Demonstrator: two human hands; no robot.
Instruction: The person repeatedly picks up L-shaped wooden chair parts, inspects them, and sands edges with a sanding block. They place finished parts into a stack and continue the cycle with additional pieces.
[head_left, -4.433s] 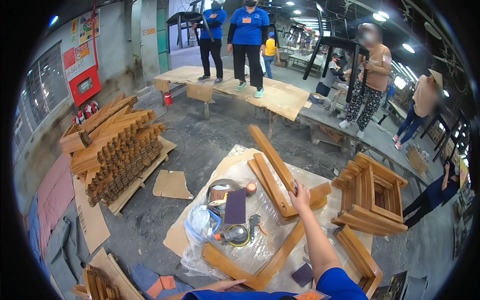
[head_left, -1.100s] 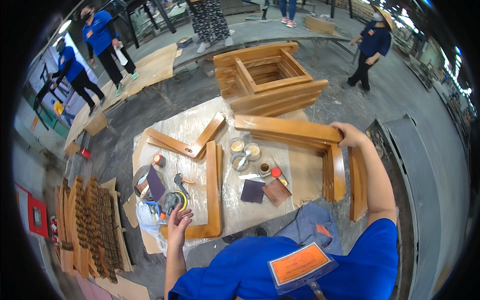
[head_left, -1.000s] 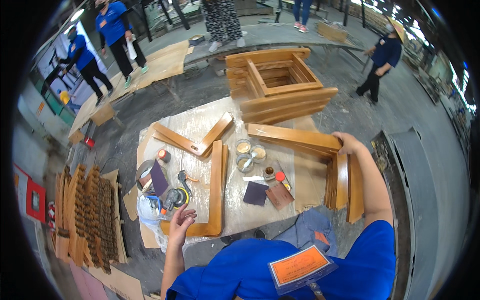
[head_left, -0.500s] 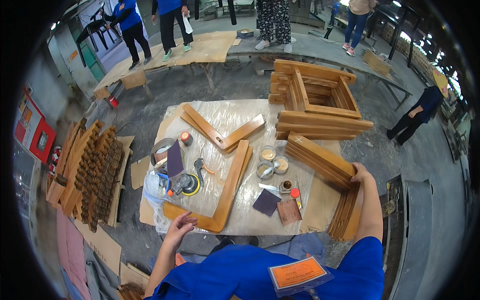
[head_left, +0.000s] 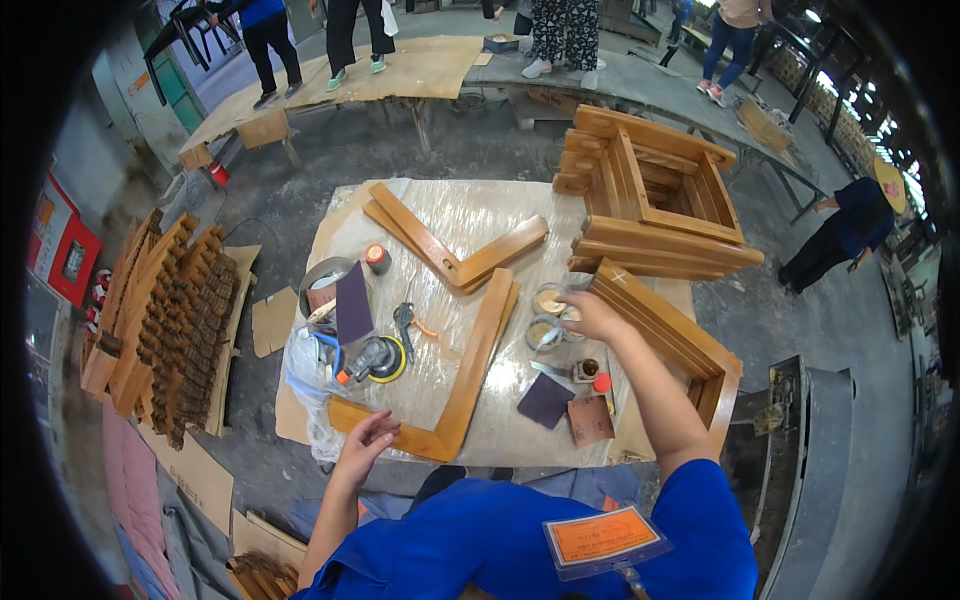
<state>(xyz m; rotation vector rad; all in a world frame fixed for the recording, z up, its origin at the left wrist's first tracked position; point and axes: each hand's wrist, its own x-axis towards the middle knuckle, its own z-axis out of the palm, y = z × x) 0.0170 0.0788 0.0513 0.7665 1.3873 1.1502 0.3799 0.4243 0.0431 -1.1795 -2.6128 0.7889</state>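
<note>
My left hand (head_left: 368, 443) is open, its fingers spread over the near end of an L-shaped wooden frame piece (head_left: 463, 385); whether it touches the wood I cannot tell. Over a group of small round cups my right hand (head_left: 592, 316) reaches out, fingers stretched and apart, partly covering the right-hand cup. A cup of tan paste (head_left: 549, 299) shows beyond its fingertips. A nearer cup (head_left: 545, 334) has a pale spatula in it. Another angled wooden piece (head_left: 455, 265) lies farther off.
Left of the frame piece are an orbital sander (head_left: 378, 360), a dark abrasive sheet (head_left: 353, 303) and a metal bowl (head_left: 322, 275). Stacked wooden frames (head_left: 655, 215) stand at the right, more wooden parts (head_left: 165, 330) at far left. People stand on a platform (head_left: 390, 75) beyond.
My right hand has left the stacked angled pieces at the right and moved left to the cups. My left hand stays nearly in place. The view has shifted slightly.
</note>
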